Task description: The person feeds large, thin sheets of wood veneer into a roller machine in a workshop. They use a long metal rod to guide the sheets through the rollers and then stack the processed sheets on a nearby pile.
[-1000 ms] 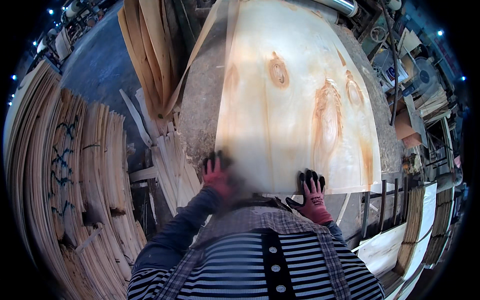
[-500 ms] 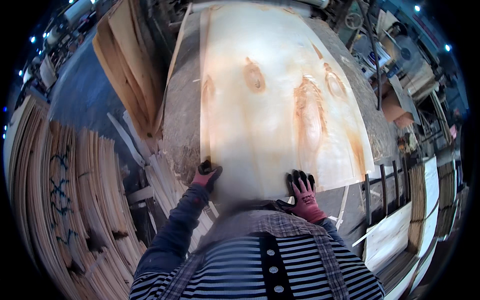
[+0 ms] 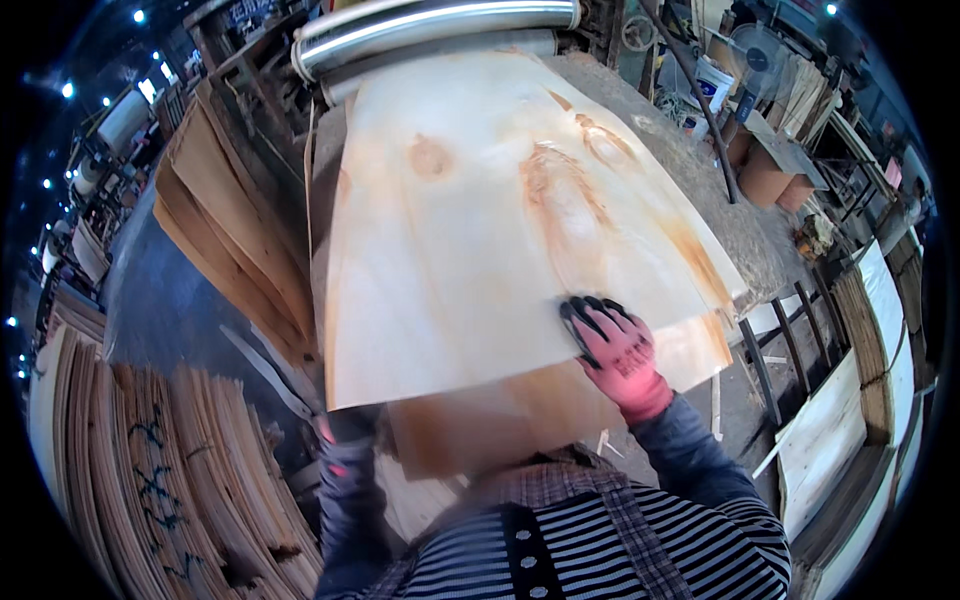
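Pink-and-black gloves, striped buttoned shirt

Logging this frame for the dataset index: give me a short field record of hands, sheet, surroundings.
setting: wood veneer workshop
main item: large pale veneer sheet with brown knot marks, lying on a grey table
right hand: pink-and-black gloved right hand, flat on top of the sheet near its front edge
left hand: gloved left hand, below the sheet's front left corner, mostly hidden; grip unclear
machine: metal roller at the sheet's far end
left side: stacks of veneer
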`<act>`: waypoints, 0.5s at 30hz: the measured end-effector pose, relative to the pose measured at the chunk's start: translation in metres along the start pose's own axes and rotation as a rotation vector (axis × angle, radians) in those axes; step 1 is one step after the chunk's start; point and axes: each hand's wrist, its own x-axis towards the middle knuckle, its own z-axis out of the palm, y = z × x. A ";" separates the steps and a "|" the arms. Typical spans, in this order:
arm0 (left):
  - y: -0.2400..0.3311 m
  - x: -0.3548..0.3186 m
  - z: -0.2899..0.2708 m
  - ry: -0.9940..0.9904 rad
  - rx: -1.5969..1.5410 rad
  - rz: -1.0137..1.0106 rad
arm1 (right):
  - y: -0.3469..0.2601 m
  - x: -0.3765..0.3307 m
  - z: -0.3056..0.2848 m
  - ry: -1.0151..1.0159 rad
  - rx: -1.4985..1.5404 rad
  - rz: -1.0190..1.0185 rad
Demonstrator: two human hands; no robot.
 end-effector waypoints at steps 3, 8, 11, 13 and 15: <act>-0.055 -0.062 0.025 0.246 0.832 -0.031 | 0.032 0.048 0.044 0.078 -0.032 -0.005; -0.072 -0.120 0.058 0.102 0.514 -0.521 | 0.083 0.115 0.127 0.077 -0.035 -0.095; -0.029 -0.103 0.065 0.034 0.326 -0.710 | 0.101 0.159 0.183 0.308 -0.068 -0.074; -0.009 -0.099 0.066 -0.022 0.269 -0.755 | 0.077 0.180 0.193 0.031 -0.087 0.254; 0.004 -0.097 0.064 -0.005 0.272 -0.731 | 0.047 0.177 0.190 0.149 -0.004 0.224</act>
